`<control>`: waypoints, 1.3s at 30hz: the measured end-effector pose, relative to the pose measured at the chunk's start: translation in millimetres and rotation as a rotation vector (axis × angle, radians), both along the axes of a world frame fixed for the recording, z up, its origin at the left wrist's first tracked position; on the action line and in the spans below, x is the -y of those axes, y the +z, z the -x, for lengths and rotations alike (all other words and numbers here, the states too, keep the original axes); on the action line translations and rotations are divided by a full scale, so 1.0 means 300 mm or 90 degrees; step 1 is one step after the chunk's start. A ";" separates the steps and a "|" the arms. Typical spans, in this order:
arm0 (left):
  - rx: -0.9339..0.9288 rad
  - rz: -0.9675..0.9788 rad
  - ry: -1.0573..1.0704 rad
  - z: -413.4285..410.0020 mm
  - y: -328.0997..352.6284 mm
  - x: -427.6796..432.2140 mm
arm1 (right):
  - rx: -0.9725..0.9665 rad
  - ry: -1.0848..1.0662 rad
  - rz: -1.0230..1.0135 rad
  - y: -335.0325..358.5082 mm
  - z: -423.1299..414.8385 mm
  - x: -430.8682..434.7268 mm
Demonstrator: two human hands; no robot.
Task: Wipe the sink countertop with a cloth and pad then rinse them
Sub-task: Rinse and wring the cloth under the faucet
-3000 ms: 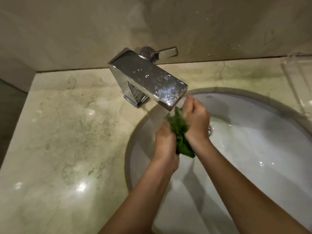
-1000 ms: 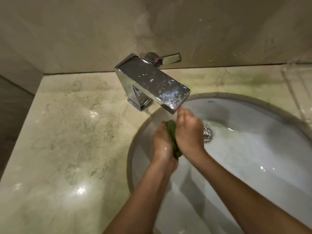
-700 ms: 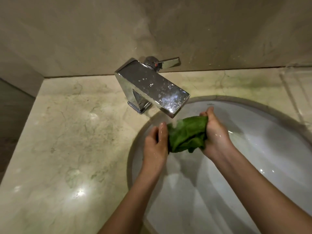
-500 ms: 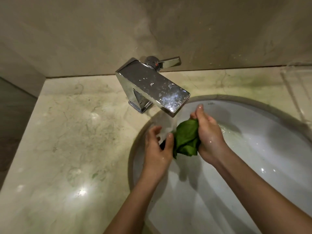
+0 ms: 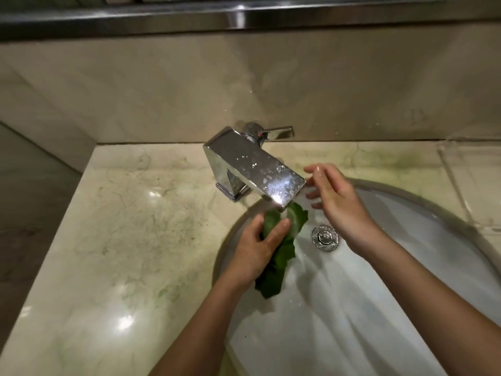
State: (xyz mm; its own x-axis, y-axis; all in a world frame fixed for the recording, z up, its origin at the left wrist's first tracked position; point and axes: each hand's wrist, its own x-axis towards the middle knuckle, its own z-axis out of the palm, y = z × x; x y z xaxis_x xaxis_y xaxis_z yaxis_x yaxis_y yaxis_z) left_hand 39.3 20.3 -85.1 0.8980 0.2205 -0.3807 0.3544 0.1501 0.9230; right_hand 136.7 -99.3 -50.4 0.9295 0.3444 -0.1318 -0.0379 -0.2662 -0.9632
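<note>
Under the spout of the faucet (image 5: 252, 166), seen from the head camera, the left hand (image 5: 254, 248) grips the green cloth (image 5: 276, 267). Its thumb and fingers curl round the cloth's upper part, and the rest hangs below the palm against the left wall of the white sink (image 5: 406, 267). The right hand (image 5: 336, 202) is released, fingers spread and holding nothing, just right of the spout's end, above the drain (image 5: 324, 237) and apart from the cloth. Marble worktop (image 5: 122, 240) surrounds the sink.

Beige stone wall (image 5: 162, 90), steel ledge (image 5: 189, 14)
</note>
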 end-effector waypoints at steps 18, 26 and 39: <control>0.002 0.027 -0.242 0.055 0.016 -0.069 | -0.059 0.024 -0.170 0.080 -0.041 -0.055; 0.106 -0.201 -0.437 0.062 0.049 -0.067 | -0.363 0.365 0.052 -0.065 0.031 0.181; -0.217 0.116 -0.176 0.091 -0.033 0.026 | -0.147 0.088 -0.038 -0.124 0.097 0.237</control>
